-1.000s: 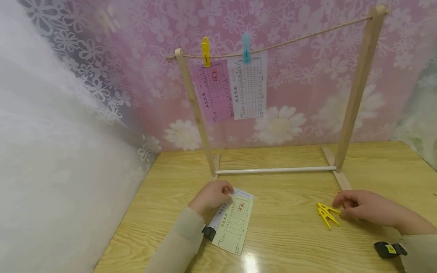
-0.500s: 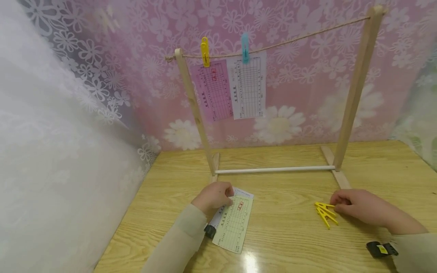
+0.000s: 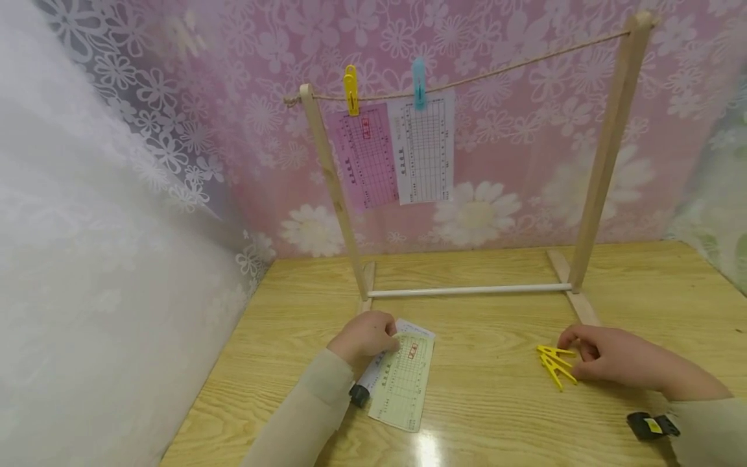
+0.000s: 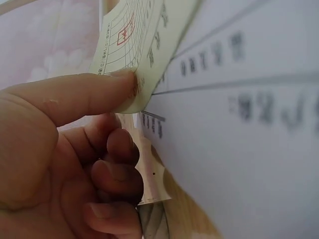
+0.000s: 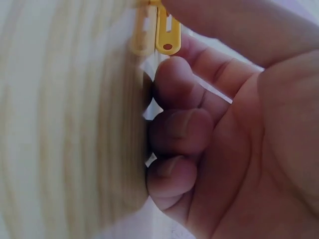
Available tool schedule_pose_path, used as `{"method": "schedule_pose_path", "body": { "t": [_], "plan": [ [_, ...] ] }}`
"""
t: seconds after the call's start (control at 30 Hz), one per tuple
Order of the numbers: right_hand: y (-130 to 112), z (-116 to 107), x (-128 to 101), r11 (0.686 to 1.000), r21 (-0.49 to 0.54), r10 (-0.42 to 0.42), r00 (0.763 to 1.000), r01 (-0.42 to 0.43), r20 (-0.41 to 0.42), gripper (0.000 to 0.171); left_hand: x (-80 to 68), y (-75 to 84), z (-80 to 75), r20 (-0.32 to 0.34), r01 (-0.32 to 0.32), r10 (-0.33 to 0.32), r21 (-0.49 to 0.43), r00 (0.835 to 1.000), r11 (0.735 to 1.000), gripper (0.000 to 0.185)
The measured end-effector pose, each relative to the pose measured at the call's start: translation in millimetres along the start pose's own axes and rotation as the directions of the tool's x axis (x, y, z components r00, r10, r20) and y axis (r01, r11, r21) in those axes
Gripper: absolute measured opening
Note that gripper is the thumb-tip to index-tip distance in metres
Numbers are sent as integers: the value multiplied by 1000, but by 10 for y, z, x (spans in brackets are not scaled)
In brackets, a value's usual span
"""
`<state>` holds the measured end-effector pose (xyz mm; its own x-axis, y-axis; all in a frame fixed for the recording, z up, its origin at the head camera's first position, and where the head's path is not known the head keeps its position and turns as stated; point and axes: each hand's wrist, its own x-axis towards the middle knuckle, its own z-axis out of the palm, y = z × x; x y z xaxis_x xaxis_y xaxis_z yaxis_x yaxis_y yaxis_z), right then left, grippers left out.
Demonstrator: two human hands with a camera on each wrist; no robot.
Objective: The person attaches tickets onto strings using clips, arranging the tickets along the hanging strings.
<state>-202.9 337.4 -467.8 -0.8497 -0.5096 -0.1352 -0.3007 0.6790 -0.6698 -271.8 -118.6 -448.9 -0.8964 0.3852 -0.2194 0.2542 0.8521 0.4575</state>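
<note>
A pale green printed card point(image 3: 403, 383) lies on a white card point(image 3: 373, 373) on the wooden table point(image 3: 490, 415). My left hand point(image 3: 364, 337) pinches the green card's near corner; in the left wrist view the thumb point(image 4: 84, 94) presses the bent corner of the green card point(image 4: 134, 45) against the curled fingers. To the right lie yellow clothes pegs point(image 3: 556, 364). My right hand point(image 3: 607, 360) is at their right end. In the right wrist view one yellow peg point(image 5: 167, 30) sits pinched between thumb and forefinger, with the other fingers curled.
A wooden drying rack point(image 3: 601, 162) with a twine line point(image 3: 513, 68) stands behind. A yellow peg point(image 3: 350, 89) holds a pink card point(image 3: 364, 155) and a blue peg point(image 3: 419, 83) holds a white card point(image 3: 425, 149). A white rod point(image 3: 467, 290) joins the rack's feet. A white curtain point(image 3: 87, 259) hangs at the left.
My right hand has slid left up to the yellow pegs and its fingers have closed on one. My left hand has stayed at the card's corner, and the card has shifted slightly.
</note>
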Motion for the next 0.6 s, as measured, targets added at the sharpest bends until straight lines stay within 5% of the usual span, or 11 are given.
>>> {"method": "schedule_pose_path", "body": {
  "t": [0.27,0.6],
  "plan": [
    [14,24,-5,999,-40,-17,998,14,-58,37,6,-55,11,-15,-14,13,-45,1000,999,20],
    [12,23,4,997,-42,60,996,-63,-58,55,6,-70,0,-22,-50,49,-57,999,997,14]
  ]
}}
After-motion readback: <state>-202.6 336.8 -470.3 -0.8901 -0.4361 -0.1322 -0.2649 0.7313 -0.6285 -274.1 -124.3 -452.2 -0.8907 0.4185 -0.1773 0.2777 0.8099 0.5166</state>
